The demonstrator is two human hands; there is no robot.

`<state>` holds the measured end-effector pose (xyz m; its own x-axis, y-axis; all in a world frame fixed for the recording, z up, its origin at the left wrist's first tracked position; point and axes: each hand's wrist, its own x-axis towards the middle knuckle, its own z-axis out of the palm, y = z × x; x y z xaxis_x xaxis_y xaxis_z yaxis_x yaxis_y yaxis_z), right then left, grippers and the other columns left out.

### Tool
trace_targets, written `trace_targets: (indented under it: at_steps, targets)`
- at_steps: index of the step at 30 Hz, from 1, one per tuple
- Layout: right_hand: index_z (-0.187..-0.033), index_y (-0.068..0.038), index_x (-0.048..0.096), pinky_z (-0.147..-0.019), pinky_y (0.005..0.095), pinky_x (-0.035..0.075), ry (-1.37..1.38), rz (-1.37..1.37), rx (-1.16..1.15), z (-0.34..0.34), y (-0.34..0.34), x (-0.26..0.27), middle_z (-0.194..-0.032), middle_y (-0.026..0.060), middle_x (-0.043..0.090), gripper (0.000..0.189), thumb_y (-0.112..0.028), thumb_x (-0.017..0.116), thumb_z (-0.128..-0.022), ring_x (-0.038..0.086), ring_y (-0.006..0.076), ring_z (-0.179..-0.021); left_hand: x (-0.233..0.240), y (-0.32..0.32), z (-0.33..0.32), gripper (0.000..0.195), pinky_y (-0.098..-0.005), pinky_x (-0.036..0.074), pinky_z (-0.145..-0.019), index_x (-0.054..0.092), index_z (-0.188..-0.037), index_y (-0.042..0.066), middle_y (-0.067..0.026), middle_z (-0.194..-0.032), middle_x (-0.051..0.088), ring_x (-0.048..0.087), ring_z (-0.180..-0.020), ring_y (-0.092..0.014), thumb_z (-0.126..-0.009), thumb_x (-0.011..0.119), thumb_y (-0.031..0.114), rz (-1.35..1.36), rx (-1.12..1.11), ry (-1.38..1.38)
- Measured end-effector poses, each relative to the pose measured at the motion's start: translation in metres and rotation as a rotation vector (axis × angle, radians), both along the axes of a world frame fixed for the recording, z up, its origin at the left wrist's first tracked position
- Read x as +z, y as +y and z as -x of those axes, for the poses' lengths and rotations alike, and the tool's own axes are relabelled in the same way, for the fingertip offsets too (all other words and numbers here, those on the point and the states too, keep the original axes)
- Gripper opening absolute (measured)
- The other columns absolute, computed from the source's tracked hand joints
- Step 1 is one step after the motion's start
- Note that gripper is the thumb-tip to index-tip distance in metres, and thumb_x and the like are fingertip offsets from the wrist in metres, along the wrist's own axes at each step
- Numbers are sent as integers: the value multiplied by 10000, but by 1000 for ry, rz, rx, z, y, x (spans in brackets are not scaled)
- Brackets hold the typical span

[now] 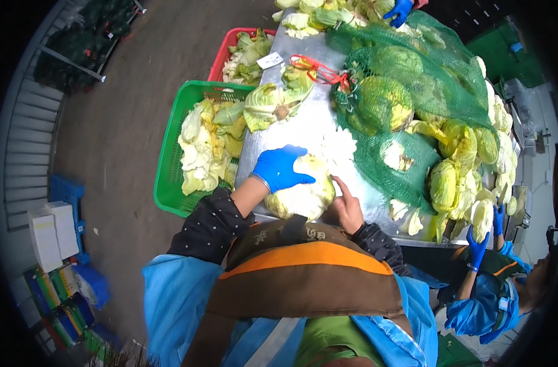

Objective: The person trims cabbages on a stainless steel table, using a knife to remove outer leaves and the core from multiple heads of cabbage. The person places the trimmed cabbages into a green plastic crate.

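A pale cabbage head point(302, 202) lies at the near edge of the metal table, close to my apron. My left hand point(281, 169), in a blue glove, grips its upper left side with thumb and fingers spread over the leaves. Against its right side is my right hand point(347, 206), bare, with the index finger stretched along the cabbage and the other fingers curled and partly hidden. Loose outer cabbage leaves point(279, 103) with a cut stem lie beyond my left hand. Pale leaf pieces point(338, 147) are scattered just past the cabbage.
Left of the metal table point(260, 147) stand a green crate point(169, 165) and a red crate point(219, 55), both holding leaves. Green mesh netting point(425, 78) covers cabbages on the right, with red string point(322, 71). One co-worker's gloved hand point(477, 247) holds a cabbage; another's glove point(400, 11) shows at the far end.
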<state>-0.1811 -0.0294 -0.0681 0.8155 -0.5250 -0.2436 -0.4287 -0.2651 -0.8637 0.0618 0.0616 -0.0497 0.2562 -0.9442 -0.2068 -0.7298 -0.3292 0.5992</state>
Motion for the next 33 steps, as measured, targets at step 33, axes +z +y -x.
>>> trace_targets:
  at_steps: [33]
  targets:
    - [-1393,-97,386,-649,332,497,246,-16,-69,-11,6,14,-687,144,632,782,-336,774,-757,638,248,-648,-95,-7,-83,628,-457,500,-815,644,-1087,17,-226,-1038,654,618,-965,-400,-715,726,515,-263,522,84]
